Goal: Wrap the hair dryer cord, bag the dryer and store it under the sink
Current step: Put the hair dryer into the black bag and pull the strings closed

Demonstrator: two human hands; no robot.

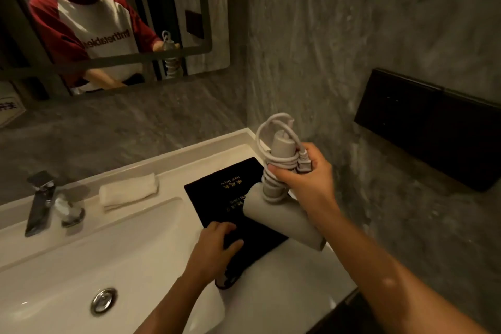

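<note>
My right hand grips the handle of a pale grey hair dryer, held upside down above the counter with its barrel pointing down and toward me. The white cord is coiled around the handle, and the plug sits under my fingers. A black drawstring bag with gold lettering lies flat on the white counter beneath the dryer. My left hand rests on the bag's near end, fingers curled on the fabric by its opening.
A white sink basin with a metal drain fills the lower left. A chrome faucet and a folded white towel stand at the back. A black wall panel is at the right, a mirror above.
</note>
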